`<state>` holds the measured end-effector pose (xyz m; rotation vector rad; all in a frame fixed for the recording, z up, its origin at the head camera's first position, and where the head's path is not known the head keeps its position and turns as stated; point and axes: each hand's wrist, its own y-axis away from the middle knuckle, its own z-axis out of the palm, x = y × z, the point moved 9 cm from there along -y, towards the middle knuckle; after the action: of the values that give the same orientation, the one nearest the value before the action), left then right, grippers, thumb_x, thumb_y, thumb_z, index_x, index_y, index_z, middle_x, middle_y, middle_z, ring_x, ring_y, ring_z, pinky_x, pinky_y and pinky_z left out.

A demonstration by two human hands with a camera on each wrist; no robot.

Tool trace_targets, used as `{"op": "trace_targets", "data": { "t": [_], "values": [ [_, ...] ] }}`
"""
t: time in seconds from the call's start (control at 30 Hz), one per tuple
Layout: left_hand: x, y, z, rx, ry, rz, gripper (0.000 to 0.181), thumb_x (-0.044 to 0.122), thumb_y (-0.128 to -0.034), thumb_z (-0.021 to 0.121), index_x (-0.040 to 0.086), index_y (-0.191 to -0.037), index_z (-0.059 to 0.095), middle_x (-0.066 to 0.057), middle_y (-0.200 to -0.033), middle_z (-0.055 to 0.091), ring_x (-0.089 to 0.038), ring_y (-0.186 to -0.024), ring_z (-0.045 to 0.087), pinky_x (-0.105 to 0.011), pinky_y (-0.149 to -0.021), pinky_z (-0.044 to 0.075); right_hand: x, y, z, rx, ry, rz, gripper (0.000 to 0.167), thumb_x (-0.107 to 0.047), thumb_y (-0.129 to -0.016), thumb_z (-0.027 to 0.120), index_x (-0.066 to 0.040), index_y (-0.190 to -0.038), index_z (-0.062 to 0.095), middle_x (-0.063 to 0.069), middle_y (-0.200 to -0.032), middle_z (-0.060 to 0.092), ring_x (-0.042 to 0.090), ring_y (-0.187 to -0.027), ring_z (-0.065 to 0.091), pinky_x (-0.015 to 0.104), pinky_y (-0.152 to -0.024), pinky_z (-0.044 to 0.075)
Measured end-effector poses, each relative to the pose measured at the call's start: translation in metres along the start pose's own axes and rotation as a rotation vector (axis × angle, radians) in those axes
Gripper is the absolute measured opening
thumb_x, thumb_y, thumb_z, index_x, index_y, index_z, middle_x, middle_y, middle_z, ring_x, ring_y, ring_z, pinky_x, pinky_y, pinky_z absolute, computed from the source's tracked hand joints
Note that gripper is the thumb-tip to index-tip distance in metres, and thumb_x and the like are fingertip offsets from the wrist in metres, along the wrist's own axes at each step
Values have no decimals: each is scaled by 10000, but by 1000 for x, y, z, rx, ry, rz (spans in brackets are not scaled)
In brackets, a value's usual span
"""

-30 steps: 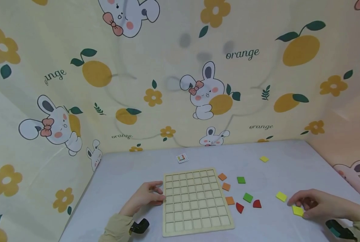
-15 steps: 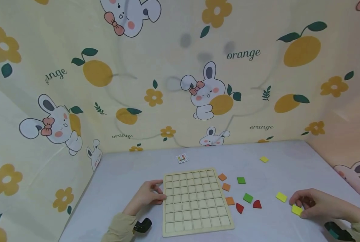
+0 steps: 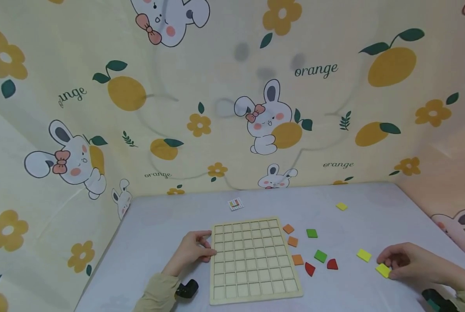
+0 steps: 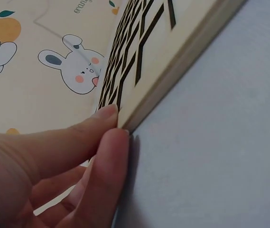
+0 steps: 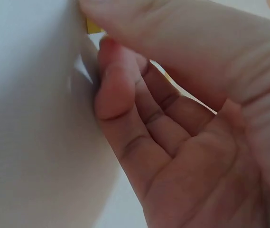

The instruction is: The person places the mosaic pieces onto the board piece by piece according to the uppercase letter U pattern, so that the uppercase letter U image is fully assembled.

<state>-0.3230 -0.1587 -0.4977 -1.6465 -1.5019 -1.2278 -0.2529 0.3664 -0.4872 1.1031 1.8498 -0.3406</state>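
Note:
A pale wooden grid board point(image 3: 254, 262) lies on the table in the head view. My left hand point(image 3: 191, 250) is at its left edge; in the left wrist view the thumb point(image 4: 104, 116) lies on the rim and a finger point(image 4: 113, 152) meets the edge from the side, pinching it. Over at the right, my right hand point(image 3: 410, 264) pinches a yellow square tile point(image 3: 383, 271) between thumb and fingers, low at the tabletop. Most of that tile is hidden behind the thumb in the right wrist view, where just a yellow corner point(image 5: 94, 26) shows.
Beside the board's right edge lie orange tiles point(image 3: 293, 242), green tiles point(image 3: 320, 256) and red quarter-round pieces point(image 3: 332, 264). Another yellow tile point(image 3: 363, 255) lies left of my right hand, one more yellow tile point(image 3: 342, 206) farther back. A small patterned card point(image 3: 235, 204) lies behind the board.
The right hand and its yellow tile have shifted slightly, the tile turning a little. My left thumb has slid a bit farther onto the board's rim. Other pieces stay where they were.

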Motion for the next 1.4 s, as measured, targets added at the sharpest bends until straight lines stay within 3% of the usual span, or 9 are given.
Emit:
{"op": "trace_targets", "data": {
  "t": [0.23,0.4,0.6,0.9,1.0,1.13,1.2,1.4],
  "values": [
    [1,-4,1,-14,19,10,729,-22,-712,814,-77,-1352,469,-113,-806,594,-134,-553,617,-307,-550,584,1,0,0,-14,-50,47,240,4,-853,675,90,-1070,617,63,-890,578,89,-715,508,227,-580,464],
    [3,-4,1,-19,24,22,728,-24,-711,815,-86,-1347,468,-111,-791,598,-130,-539,611,-307,-544,583,-4,0,0,-38,-64,-15,214,49,-861,643,111,-1064,611,30,-890,598,88,-723,523,222,-584,478],
    [2,-4,0,-23,24,21,727,-18,-714,815,-84,-1349,467,-112,-787,597,-131,-540,611,-307,-543,583,-10,-3,-2,17,53,-75,193,-37,-847,701,50,-1008,641,-50,-819,582,71,-689,510,237,-532,449],
    [4,-2,1,-35,34,35,722,-19,-723,809,-100,-1348,457,-121,-794,593,-136,-547,615,-309,-547,585,-18,-10,-7,98,134,-24,225,-118,-840,729,-7,-1017,649,-52,-829,571,65,-686,507,228,-530,449],
    [4,-2,1,-29,30,29,723,-19,-723,808,-95,-1351,458,-117,-794,590,-132,-546,613,-310,-549,585,-37,-17,-13,133,172,-75,222,-117,-839,734,-16,-1014,644,-31,-830,573,69,-693,505,222,-534,454],
    [4,-2,0,-22,15,22,719,-17,-726,807,-88,-1352,462,-114,-795,589,-129,-548,611,-308,-547,583,-76,-31,-23,201,233,-253,197,-61,-823,742,-47,-996,648,-27,-812,579,86,-683,517,232,-505,447],
    [4,-2,1,-26,14,18,718,-17,-728,805,-84,-1354,462,-116,-800,588,-129,-551,613,-307,-545,583,-93,-39,-27,228,255,-301,201,-64,-817,750,-72,-992,653,-33,-815,586,92,-684,524,230,-504,452],
    [3,-3,1,-47,38,12,724,-30,-727,802,-85,-1359,455,-120,-802,591,-128,-543,614,-312,-543,584,-130,-78,-23,241,283,-261,228,-200,-822,767,-120,-1006,658,8,-870,599,115,-731,540,218,-594,499]
  ]
}}
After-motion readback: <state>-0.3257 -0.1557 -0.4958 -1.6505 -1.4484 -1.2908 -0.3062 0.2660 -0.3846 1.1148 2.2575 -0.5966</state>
